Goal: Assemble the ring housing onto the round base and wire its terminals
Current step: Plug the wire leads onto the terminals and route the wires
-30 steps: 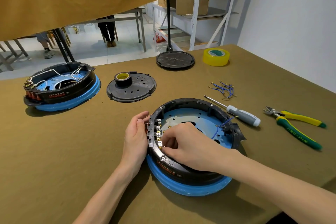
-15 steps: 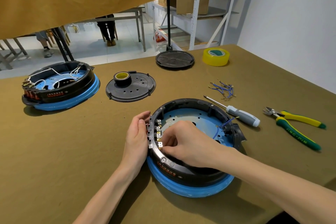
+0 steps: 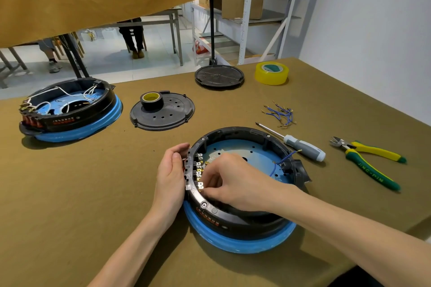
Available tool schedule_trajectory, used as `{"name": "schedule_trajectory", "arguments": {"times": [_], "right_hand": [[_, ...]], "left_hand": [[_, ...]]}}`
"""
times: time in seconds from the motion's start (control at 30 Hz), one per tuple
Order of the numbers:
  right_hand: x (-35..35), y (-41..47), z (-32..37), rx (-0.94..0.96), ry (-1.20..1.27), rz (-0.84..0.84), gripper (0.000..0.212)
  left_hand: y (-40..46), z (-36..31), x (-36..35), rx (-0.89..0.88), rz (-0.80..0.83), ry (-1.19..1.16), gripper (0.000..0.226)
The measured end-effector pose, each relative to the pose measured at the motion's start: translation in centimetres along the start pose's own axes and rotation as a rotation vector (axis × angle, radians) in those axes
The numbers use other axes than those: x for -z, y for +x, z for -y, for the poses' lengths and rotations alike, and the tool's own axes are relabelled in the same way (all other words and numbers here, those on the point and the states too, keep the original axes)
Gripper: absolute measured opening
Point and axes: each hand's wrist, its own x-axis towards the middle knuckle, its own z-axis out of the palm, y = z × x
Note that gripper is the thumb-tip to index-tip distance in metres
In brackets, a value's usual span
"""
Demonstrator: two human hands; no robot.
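The black plastic ring housing sits on the blue round base, flat on my table and directly before me. A row of bright metal terminals lines its inner left wall. A thin blue wire rises from the blue floor at the housing's right side, near a black connector block.
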Motion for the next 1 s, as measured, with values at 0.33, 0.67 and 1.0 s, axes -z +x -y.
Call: {"name": "schedule_trajectory", "arguments": {"times": [0.33, 0.67, 1.0], "right_hand": [[2.1, 0.3, -0.8, -0.096, -0.036, -0.026, 0.012], [1.5, 1.1, -0.2, -0.190, -0.027, 0.057, 0.010], [0.9, 1.2, -0.8, -0.206, 0.139, 0.012, 0.006]], "left_hand": [[0.3, 0.1, 0.1, -0.007, 0.001, 0.028, 0.031], [0.3, 0.0, 0.1, -0.014, 0.000, 0.046, 0.030], [0.4, -0.1, 0.1, -0.020, -0.009, 0.052, 0.030]]}}
